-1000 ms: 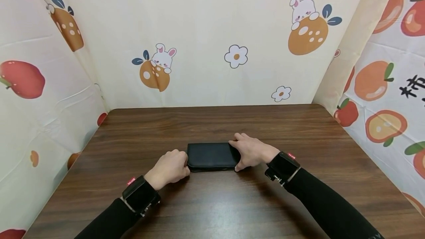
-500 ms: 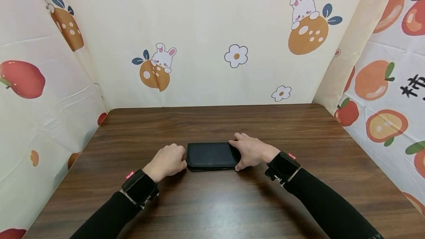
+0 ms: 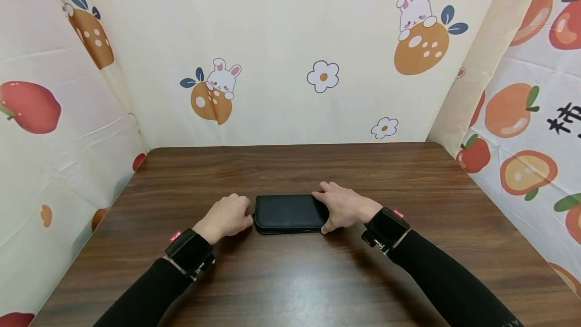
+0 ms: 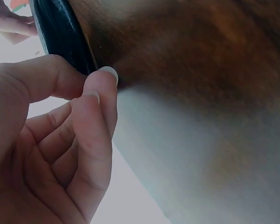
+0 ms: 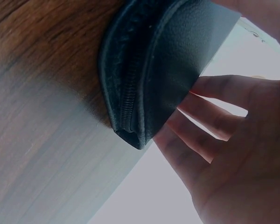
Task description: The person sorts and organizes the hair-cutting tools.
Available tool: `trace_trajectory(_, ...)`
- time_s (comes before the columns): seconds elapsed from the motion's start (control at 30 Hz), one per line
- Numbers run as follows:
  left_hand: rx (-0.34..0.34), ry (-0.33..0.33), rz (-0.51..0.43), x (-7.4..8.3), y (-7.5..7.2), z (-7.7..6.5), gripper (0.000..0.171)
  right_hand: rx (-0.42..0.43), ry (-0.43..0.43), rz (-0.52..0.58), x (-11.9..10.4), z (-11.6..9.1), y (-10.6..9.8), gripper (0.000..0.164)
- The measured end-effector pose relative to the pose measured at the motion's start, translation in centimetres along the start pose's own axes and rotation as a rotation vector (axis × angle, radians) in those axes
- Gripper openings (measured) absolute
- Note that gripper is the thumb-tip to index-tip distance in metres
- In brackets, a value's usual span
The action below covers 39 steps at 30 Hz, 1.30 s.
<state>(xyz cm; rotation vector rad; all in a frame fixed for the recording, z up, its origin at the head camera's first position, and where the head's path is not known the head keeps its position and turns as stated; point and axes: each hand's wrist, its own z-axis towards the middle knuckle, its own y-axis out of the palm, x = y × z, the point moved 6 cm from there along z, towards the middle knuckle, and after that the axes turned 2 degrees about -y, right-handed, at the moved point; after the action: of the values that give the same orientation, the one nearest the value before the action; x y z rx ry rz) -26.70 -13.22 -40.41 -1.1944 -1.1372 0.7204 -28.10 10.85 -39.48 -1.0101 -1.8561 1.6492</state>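
A black leather zip wallet (image 3: 290, 214) lies flat on the wooden table, its long side running left to right. At its left end my left hand (image 3: 226, 217) pinches the zipper pull between thumb and curled fingers; in the left wrist view the fingertips (image 4: 101, 84) hide the pull itself. My right hand (image 3: 343, 207) grips the wallet's right end, thumb on the near edge and fingers spread over the far edge. The right wrist view shows zipper teeth (image 5: 129, 100) along the wallet's side, with the fingers (image 5: 196, 135) against its cover.
The brown wood-grain table (image 3: 290, 286) extends around the wallet on all sides. Printed cloth with rabbits, fruit and flowers (image 3: 290, 39) hangs behind it and on both sides. Both wrists carry black camera straps (image 3: 189, 255).
My left hand has shifted a little left and away from me, opening a small gap to the wallet's left end. The right hand and the wallet stay nearly where they were.
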Motion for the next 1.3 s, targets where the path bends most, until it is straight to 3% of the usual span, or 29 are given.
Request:
trace_trajectory(0.33,-0.010,0.021,0.011,0.2,-0.4,0.3,0.021,-0.004,0.002,-0.001,0.0,0.0,0.0,0.090)
trace_trajectory(0.63,-0.026,-0.019,0.019,-0.6,-0.4,1.5,0.005,-0.003,-0.001,-0.005,-0.1,0.1,0.0,0.090)
trace_trajectory(1.3,-0.003,-0.009,0.003,-0.9,-0.4,2.4,0.025,-0.005,-0.002,-0.008,0.0,0.0,0.0,0.090)
